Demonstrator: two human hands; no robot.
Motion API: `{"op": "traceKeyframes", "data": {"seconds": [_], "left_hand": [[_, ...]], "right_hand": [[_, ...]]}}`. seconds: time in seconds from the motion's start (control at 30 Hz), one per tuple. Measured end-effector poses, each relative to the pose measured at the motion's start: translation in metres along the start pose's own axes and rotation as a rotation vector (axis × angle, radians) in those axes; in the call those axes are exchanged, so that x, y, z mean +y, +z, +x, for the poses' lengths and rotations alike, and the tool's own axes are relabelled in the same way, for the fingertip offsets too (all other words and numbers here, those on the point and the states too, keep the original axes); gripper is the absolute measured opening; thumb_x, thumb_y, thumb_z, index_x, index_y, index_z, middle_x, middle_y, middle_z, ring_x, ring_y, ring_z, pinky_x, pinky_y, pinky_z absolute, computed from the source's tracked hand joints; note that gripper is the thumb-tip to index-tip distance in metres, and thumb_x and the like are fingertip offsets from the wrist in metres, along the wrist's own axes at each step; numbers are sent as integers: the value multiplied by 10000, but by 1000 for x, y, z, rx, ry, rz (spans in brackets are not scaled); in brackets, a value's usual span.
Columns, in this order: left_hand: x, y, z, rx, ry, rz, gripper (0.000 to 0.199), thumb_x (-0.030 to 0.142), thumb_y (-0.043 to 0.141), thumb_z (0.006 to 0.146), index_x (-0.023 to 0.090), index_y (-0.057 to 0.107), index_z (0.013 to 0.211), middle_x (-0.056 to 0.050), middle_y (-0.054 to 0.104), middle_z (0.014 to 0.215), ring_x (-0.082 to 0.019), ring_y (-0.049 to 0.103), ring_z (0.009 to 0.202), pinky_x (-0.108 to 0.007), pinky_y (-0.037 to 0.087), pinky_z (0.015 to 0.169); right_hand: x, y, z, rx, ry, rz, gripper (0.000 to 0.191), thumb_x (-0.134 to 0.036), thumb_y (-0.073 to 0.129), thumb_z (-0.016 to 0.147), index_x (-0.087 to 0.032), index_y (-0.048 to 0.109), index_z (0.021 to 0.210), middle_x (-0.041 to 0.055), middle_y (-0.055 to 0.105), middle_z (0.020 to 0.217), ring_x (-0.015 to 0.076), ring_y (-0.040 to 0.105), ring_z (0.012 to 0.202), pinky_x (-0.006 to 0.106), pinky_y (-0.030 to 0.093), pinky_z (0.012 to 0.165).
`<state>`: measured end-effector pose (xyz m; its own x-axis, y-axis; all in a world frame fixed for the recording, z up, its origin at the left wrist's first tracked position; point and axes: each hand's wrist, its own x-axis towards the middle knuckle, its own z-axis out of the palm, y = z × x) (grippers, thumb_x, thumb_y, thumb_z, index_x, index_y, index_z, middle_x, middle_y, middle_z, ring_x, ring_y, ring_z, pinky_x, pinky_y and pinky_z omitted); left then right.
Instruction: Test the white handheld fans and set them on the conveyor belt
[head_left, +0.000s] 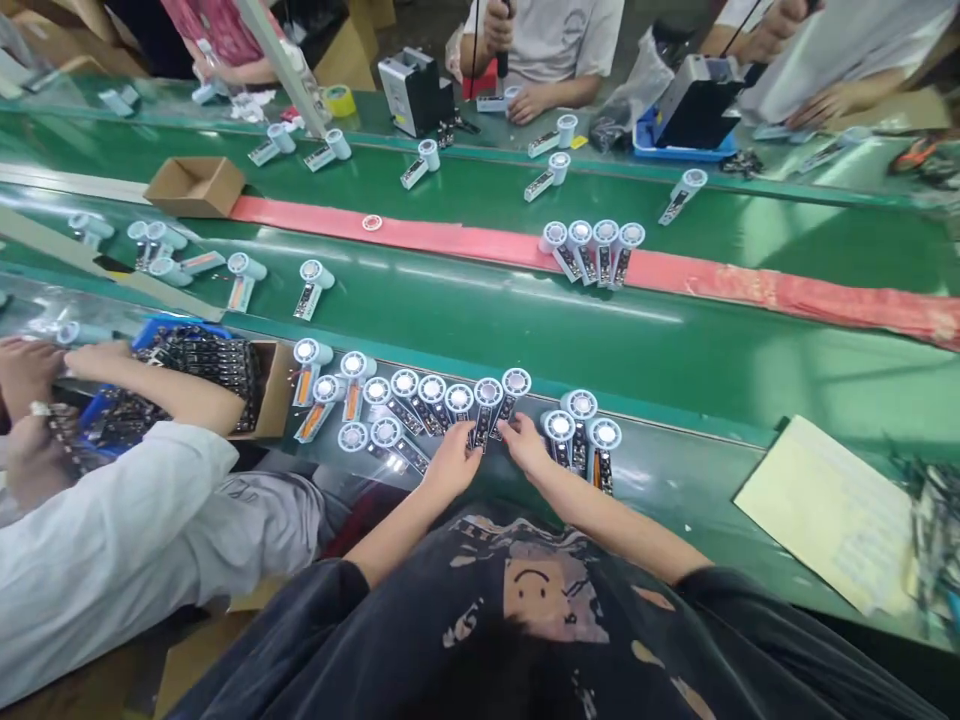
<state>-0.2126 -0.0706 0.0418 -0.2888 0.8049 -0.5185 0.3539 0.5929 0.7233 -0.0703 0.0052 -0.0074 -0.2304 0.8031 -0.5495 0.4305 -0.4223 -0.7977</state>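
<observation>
Light blue handheld fans with round heads and exposed circuit boards in their handles lie in a row on the bench before me. My left hand [454, 460] is closed at the handles of the middle fans, its fingertips on the handle of one fan [487, 392]. My right hand [525, 443] pinches the handle of the rightmost fan in this row [516, 382]. To the right of it lies a small group of fans [559, 426], one with an orange strip in its handle. More fans [355, 365] lie left of the row, some also showing orange strips.
Beyond the bench runs a green conveyor belt [450, 310] with a red strip [697, 272], several fans and a cardboard box [196, 188]. A co-worker's arm [172, 385] reaches by a blue tray of circuit boards [150, 335] at left. Yellow paper [829, 515] lies right. Other people work opposite.
</observation>
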Motion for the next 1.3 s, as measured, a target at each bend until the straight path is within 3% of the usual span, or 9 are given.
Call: {"op": "traceKeyframes", "data": {"seconds": [0.17,0.37,0.47,0.63,0.73,0.8,0.97,1.13,1.3], "left_hand": [[25,12,20,-13,-17,266,637,142,621,829,162,463,1446,-233,435,1516,-380,578,1312,-501,429,1116],[44,7,33,-92,-67,477,298,162,626,856,119,665,1148,-266,573,1322,-430,656,1180,-510,483,1008],[47,4,27,-118,-25,507,319,159,627,861,130,662,1176,-257,582,1334,-431,625,1230,-520,456,1044],[38,18,1,-220,128,379,447,152,576,902,166,605,1347,-177,644,1328,-327,612,1272,-438,436,1109],[36,54,-3,-319,131,264,414,181,579,916,185,625,1328,-117,727,1226,-240,711,1060,-345,531,977],[41,83,4,-316,85,223,444,207,624,899,167,603,1341,-145,706,1288,-245,717,1032,-345,547,932],[58,127,34,-212,-34,194,587,269,845,735,122,618,1256,-243,592,1414,-386,569,1310,-431,471,1039],[55,119,45,-238,-163,95,354,277,798,827,132,666,1122,-140,677,1230,-296,650,1143,-466,533,973],[31,112,18,-235,-305,-140,302,358,646,968,155,627,1191,-72,678,1101,-183,677,874,-360,602,751]], "right_hand": [[-20,7,24,86,117,-89,376,-385,650,991,-160,606,1290,98,625,1284,254,649,1109,457,575,936],[-16,8,17,55,136,-172,267,-293,689,966,-146,647,1184,80,672,1167,218,673,1029,431,578,917],[-5,-2,-4,44,47,-179,306,-177,775,845,-131,675,1130,80,701,1063,223,686,968,426,565,933],[21,-62,-53,138,-152,-219,299,-126,677,815,-214,711,1099,86,670,1222,230,643,1132,412,476,1091],[40,-105,-65,330,-112,-313,413,-163,576,863,-173,615,1275,168,567,1373,304,463,1381,527,328,1198],[50,-121,-62,370,-27,-380,470,-177,601,838,-148,572,1307,186,593,1317,335,494,1340,539,365,1157],[55,-117,-42,235,115,-527,250,-208,652,827,-168,640,1074,106,697,1079,247,667,1020,313,516,885],[57,-120,-53,202,221,-685,324,-275,684,838,-144,629,1129,148,667,1141,285,674,1011,334,515,818],[69,-124,-82,222,141,-839,432,-264,570,961,-134,540,1372,183,578,1327,304,598,1197,360,469,957]]}}
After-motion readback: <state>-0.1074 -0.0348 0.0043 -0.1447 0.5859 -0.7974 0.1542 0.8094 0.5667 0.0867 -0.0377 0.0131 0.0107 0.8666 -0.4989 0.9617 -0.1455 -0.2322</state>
